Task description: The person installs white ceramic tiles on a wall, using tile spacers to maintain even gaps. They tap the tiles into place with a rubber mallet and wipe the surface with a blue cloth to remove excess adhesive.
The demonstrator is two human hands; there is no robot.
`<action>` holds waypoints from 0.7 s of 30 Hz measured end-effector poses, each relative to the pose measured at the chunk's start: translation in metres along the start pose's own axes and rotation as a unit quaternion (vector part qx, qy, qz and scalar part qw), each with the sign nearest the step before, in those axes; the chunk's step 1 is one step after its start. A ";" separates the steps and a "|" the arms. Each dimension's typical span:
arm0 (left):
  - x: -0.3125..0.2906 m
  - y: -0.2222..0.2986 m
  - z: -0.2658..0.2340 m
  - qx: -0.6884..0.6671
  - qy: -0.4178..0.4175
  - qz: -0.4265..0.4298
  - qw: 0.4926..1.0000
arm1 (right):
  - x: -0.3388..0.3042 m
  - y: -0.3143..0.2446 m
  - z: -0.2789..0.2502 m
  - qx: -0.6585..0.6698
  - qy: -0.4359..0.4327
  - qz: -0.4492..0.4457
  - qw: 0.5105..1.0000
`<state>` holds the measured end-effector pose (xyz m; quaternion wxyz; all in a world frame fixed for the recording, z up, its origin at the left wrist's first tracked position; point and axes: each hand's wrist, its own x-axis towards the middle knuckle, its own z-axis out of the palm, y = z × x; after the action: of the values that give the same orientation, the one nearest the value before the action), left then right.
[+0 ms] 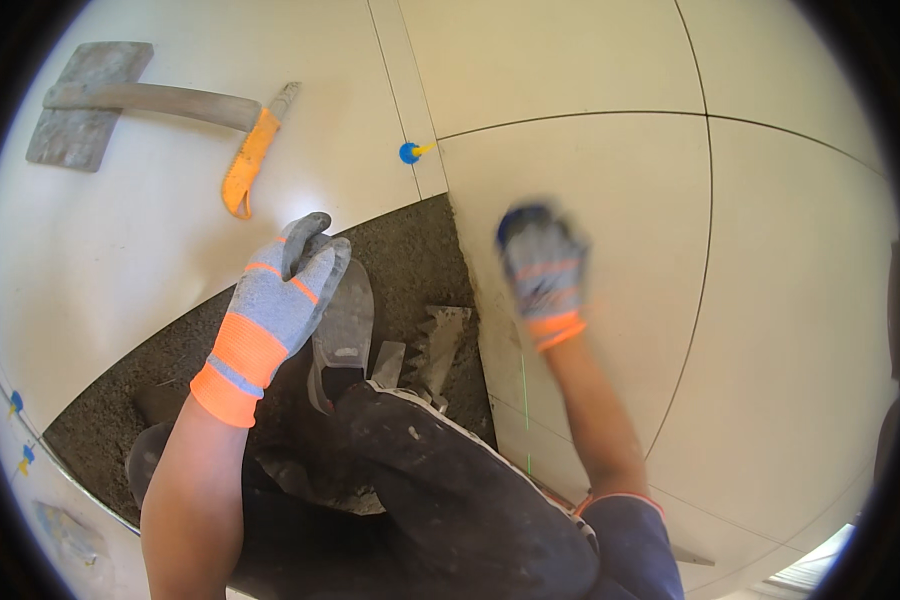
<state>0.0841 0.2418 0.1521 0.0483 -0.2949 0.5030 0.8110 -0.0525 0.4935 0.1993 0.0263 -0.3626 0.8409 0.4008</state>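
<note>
My left hand [288, 292], in a grey and orange glove, hovers over the dark mortar bed [170, 360] with its fingers curled together and nothing visible in it. Just beyond it are my shoe [348, 325] and a notched trowel [437, 345] lying on the mortar. My right hand [542, 268], in the same kind of glove, is blurred by motion. It sits at the near left edge of a large pale tile [610, 180], beside the mortar. Whether its fingers are closed is not readable.
A grey rubber mallet [95, 100] and an orange utility knife [251, 155] lie on the tile at the far left. A blue levelling clip with a yellow wedge [410, 152] sits in a tile joint. More blue clips [16, 402] stand at the left edge. My dark trouser knee [450, 480] fills the lower middle.
</note>
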 end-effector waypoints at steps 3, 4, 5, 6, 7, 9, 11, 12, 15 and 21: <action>0.003 0.000 -0.004 -0.073 0.017 0.007 0.997 | -0.054 -0.038 0.043 -0.022 0.018 -0.161 0.987; 0.004 0.001 -0.005 -0.105 0.023 -0.012 0.994 | -0.059 -0.037 0.046 0.007 0.068 -0.156 0.985; 0.005 0.001 -0.005 -0.052 0.026 0.016 0.998 | -0.060 -0.026 0.040 0.039 0.075 -0.144 0.986; 0.006 0.002 -0.005 0.000 0.029 0.023 0.999 | -0.054 -0.009 0.025 0.072 0.106 -0.132 0.983; 0.007 0.002 -0.004 0.052 0.031 0.026 0.998 | -0.046 0.007 0.003 0.041 0.103 -0.075 0.991; 0.009 0.003 -0.003 0.068 0.032 0.010 0.997 | -0.013 0.063 -0.050 0.011 0.212 0.028 0.977; 0.012 0.002 -0.003 0.055 0.034 0.002 0.998 | 0.026 0.106 -0.093 -0.063 0.415 0.145 0.896; 0.014 0.001 -0.003 0.032 0.035 0.002 0.999 | 0.047 0.117 -0.104 -0.064 0.446 0.129 0.883; 0.016 -0.004 -0.008 -0.059 0.038 -0.020 0.997 | 0.089 0.075 -0.072 -0.062 0.311 0.166 0.934; 0.014 -0.014 -0.039 -0.118 0.071 -0.024 0.990 | 0.027 -0.050 0.030 -0.086 -0.105 -0.138 0.981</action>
<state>0.0949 0.2124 0.1217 -0.0027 -0.3672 0.3989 0.8403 -0.0479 0.4779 0.1372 0.1387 -0.4316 0.7378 0.5001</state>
